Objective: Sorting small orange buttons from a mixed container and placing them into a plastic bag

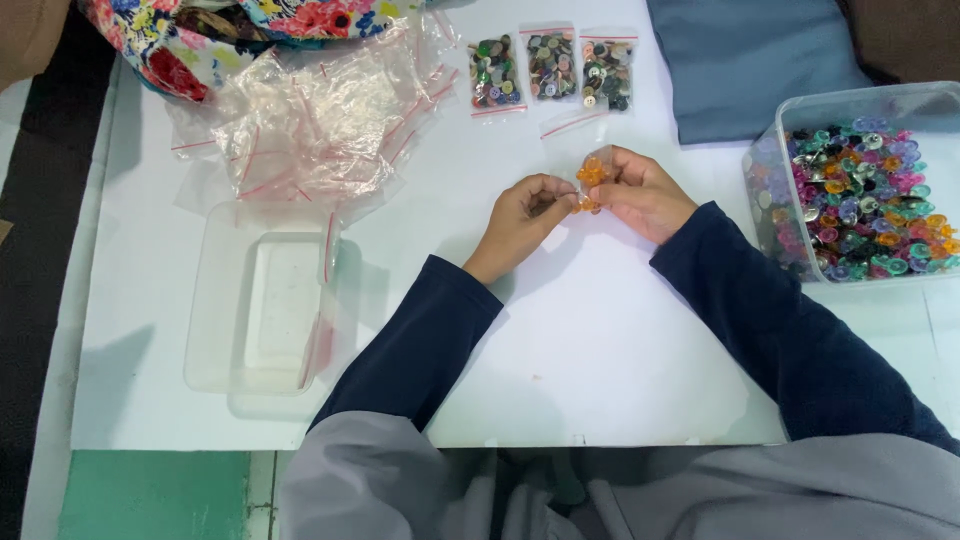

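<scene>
My left hand (522,216) and my right hand (641,193) meet over the middle of the white table (600,340). Between their fingertips is a small clear zip bag (592,178) with orange buttons inside. Both hands pinch the bag, the left at its lower edge, the right from the side. Three filled small bags of mixed buttons (551,67) lie in a row just beyond the hands. One empty small bag (572,127) lies between that row and my hands.
A clear tub of colourful buttons (862,200) stands at the right edge. A pile of empty zip bags (310,120) lies at the back left, a clear lid (265,310) in front of it. Blue cloth (745,60) and floral fabric (190,35) lie at the back.
</scene>
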